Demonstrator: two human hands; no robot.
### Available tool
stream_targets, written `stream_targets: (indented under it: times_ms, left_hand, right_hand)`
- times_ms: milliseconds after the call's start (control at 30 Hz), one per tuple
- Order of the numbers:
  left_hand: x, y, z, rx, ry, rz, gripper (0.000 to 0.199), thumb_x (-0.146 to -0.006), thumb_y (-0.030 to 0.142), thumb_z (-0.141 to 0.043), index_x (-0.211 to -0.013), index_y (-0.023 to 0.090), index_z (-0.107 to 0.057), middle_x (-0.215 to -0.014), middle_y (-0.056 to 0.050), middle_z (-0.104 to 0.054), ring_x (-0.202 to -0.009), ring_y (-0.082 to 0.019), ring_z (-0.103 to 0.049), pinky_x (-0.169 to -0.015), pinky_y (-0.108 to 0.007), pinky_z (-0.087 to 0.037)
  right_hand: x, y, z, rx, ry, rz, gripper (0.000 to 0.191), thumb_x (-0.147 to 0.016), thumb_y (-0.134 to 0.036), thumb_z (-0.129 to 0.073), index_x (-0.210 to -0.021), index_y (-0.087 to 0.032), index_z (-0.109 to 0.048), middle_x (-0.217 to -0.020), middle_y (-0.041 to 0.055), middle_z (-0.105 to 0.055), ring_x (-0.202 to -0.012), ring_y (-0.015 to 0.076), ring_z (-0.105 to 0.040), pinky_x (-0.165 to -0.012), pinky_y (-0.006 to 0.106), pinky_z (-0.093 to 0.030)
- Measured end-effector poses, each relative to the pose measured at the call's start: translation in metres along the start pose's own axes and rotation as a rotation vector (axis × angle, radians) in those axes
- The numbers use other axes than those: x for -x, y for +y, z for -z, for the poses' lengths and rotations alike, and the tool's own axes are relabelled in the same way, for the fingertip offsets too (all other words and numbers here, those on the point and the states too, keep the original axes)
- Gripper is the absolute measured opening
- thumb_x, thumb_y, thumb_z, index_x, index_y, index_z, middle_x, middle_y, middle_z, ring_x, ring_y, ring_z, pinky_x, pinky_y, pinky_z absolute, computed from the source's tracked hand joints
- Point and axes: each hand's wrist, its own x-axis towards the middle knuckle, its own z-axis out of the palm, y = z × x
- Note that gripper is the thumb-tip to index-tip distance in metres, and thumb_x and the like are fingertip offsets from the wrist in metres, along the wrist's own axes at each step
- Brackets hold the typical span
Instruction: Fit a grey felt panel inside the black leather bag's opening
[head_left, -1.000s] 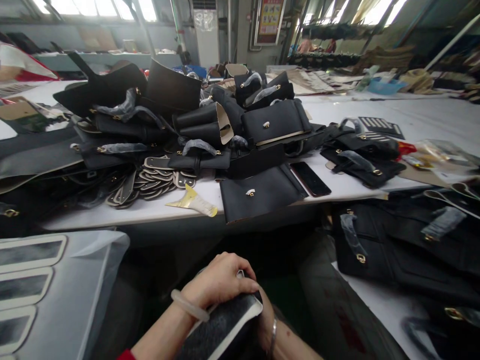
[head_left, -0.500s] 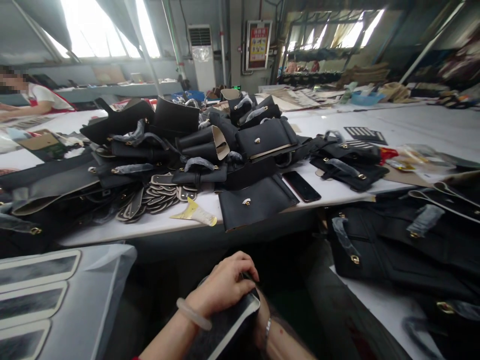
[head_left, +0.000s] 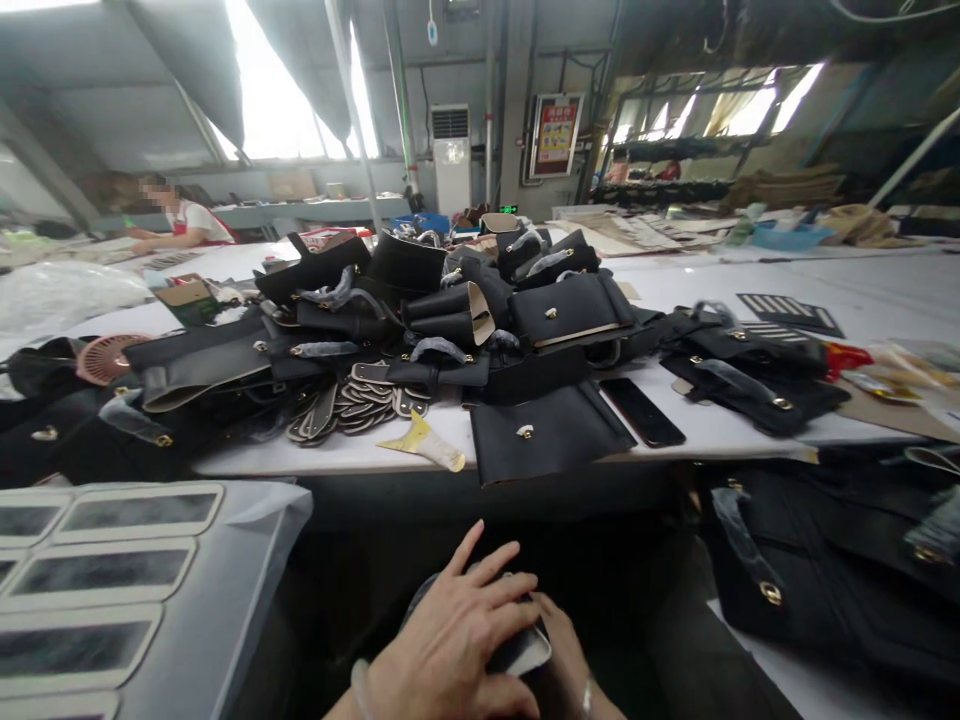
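Note:
Low in front of me, my left hand (head_left: pixel 461 635) lies over a black leather piece (head_left: pixel 525 650) with a pale edge. Its fingers are spread and stretched out, and a pale bangle circles the wrist. Behind it, my right hand (head_left: pixel 566 655) holds the far side of the same piece, most of its fingers hidden. Much of the piece is covered by my hands. Beyond, on the white table's front edge, rests a black leather flap bag (head_left: pixel 540 430) with a metal clasp. A yellow-and-white tube (head_left: pixel 424 442) lies left of it.
Black bags (head_left: pixel 442 310) with wrapped handles are heaped on the table. A phone (head_left: pixel 643 412) and stacked strap pieces (head_left: pixel 352 405) lie near its edge. Pale-rimmed panels (head_left: pixel 105 575) cover a surface at left; more bags (head_left: pixel 832 560) stand right. A person (head_left: pixel 191 222) sits far left.
My left hand has gone from curled fingers on the leather piece to spread fingers lying over it. The view has tilted up and turned left.

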Motion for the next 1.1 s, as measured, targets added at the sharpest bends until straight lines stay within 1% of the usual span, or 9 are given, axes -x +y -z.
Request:
stream_targets:
  times_ms: [100,200,400,567,667,833,900,967,1100]
  left_hand:
    - [0.003,-0.009,-0.004,0.044,0.0,0.014,0.06,-0.086,0.067,-0.055,-0.136,0.034,-0.048,-0.154,0.003,-0.04,-0.15,-0.023,-0.015,-0.121,-0.052,0.012]
    - [0.005,-0.015,-0.01,0.045,0.029,0.045,0.06,-0.085,0.071,-0.052,-0.135,0.037,-0.049,-0.158,0.005,-0.031,-0.15,-0.026,-0.012,-0.121,-0.058,0.007]
    - [0.008,-0.018,-0.019,0.021,0.065,0.074,0.068,-0.08,0.078,-0.048,-0.137,0.04,-0.048,-0.159,0.004,-0.029,-0.149,-0.032,-0.016,-0.119,-0.066,-0.001]
    - [0.009,-0.02,-0.024,-0.01,0.1,0.076,0.068,-0.08,0.077,-0.048,-0.139,0.042,-0.047,-0.159,0.003,-0.03,-0.149,-0.034,-0.017,-0.118,-0.068,-0.001]
    - [0.008,-0.021,-0.025,-0.024,0.091,0.077,0.069,-0.079,0.079,-0.047,-0.137,0.041,-0.049,-0.159,0.003,-0.03,-0.149,-0.034,-0.017,-0.117,-0.069,-0.003]
    - [0.006,-0.019,-0.024,-0.047,0.076,0.082,0.069,-0.078,0.079,-0.05,-0.135,0.041,-0.051,-0.159,0.002,-0.031,-0.149,-0.033,-0.018,-0.117,-0.07,-0.006]
    - [0.005,-0.019,-0.023,-0.081,0.055,0.077,0.069,-0.078,0.077,-0.053,-0.135,0.039,-0.051,-0.159,-0.001,-0.031,-0.148,-0.034,-0.018,-0.116,-0.072,-0.008]
    - [0.004,-0.018,-0.022,-0.112,0.032,0.081,0.069,-0.078,0.075,-0.056,-0.136,0.038,-0.051,-0.159,-0.002,-0.029,-0.148,-0.036,-0.018,-0.115,-0.073,-0.011]
    - [0.005,-0.019,-0.023,-0.136,0.023,0.115,0.068,-0.078,0.073,-0.058,-0.138,0.044,-0.047,-0.161,0.0,-0.025,-0.149,-0.035,-0.016,-0.115,-0.072,-0.013]
  right_hand:
    - [-0.023,-0.027,0.018,0.179,-0.018,0.104,0.04,-0.101,-0.046,-0.041,-0.089,-0.016,-0.063,-0.077,0.0043,-0.066,-0.07,0.0197,-0.065,-0.062,0.031,-0.053]
    - [-0.068,-0.071,0.01,0.364,-0.135,0.285,0.032,-0.1,-0.037,-0.04,-0.097,-0.018,-0.065,-0.093,0.0074,-0.067,-0.088,0.0212,-0.063,-0.08,0.033,-0.051]
    - [-0.168,-0.119,-0.09,0.788,-0.467,0.394,0.019,-0.087,-0.027,-0.07,-0.101,-0.015,-0.065,-0.114,0.0081,-0.063,-0.114,0.0273,-0.055,-0.1,0.051,-0.044]
    - [-0.191,-0.12,-0.136,0.9,-0.558,0.295,0.028,-0.092,-0.029,-0.066,-0.116,-0.016,-0.061,-0.123,0.0088,-0.059,-0.11,0.0261,-0.058,-0.095,0.05,-0.05]
    - [-0.177,-0.124,-0.111,0.827,-0.565,0.272,0.032,-0.092,-0.025,-0.066,-0.121,-0.017,-0.058,-0.124,0.0088,-0.058,-0.11,0.0265,-0.058,-0.095,0.05,-0.05]
    - [-0.121,-0.113,-0.014,0.511,-0.403,0.176,0.048,-0.084,-0.016,-0.064,-0.13,-0.015,-0.051,-0.128,0.0109,-0.055,-0.114,0.0275,-0.054,-0.103,0.05,-0.041]
    - [-0.093,-0.097,0.027,0.339,-0.345,0.041,0.022,-0.086,-0.027,-0.061,-0.102,-0.012,-0.062,-0.104,0.0096,-0.064,-0.101,0.0269,-0.06,-0.095,0.045,-0.047]
    - [-0.064,-0.078,0.06,0.136,-0.298,-0.126,0.031,-0.087,-0.045,-0.056,-0.09,-0.015,-0.06,-0.089,0.008,-0.065,-0.088,0.0258,-0.063,-0.082,0.042,-0.053]
    - [-0.007,-0.039,0.088,-0.276,-0.164,-0.481,0.05,-0.083,-0.061,-0.058,-0.114,-0.024,-0.045,-0.097,0.0053,-0.067,-0.072,0.0201,-0.065,-0.058,0.034,-0.055]
